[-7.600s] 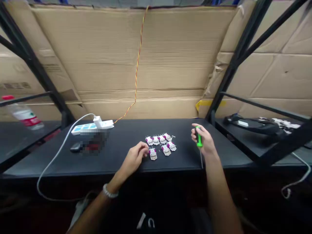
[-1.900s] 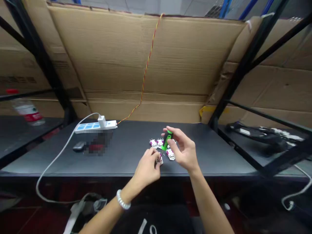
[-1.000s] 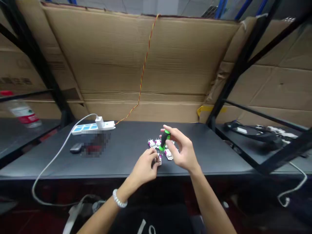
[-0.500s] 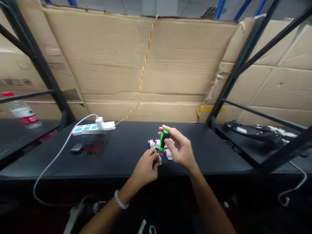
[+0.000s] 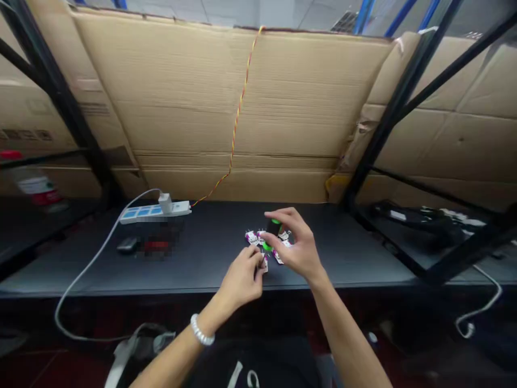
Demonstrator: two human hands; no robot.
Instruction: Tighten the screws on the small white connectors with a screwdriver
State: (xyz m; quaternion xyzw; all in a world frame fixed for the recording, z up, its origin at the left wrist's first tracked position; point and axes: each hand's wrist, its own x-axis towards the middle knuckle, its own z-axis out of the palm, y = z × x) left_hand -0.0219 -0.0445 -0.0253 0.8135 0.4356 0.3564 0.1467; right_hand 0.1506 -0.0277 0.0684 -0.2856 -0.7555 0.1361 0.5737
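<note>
My right hand (image 5: 297,245) is closed round the black and green handle of a small screwdriver (image 5: 271,235), its thin shaft slanting down and left. The tip meets a small white and magenta part (image 5: 264,264) that my left hand (image 5: 243,277) pinches just above the black shelf's front edge. Several more of these white and magenta parts (image 5: 252,237) lie in a cluster on the shelf behind my hands, partly hidden by my right hand.
A white and blue power strip (image 5: 155,210) with a plugged-in charger and a white cable lies at the back left, with a small dark object (image 5: 127,246) in front of it. Cardboard lines the back. Black rack struts rise at both sides. A water bottle (image 5: 30,180) stands far left.
My right hand came in from the right with the screwdriver to the part my left hand picked up. Over the last second its fingers shifted round the handle, while both hands stayed in place.
</note>
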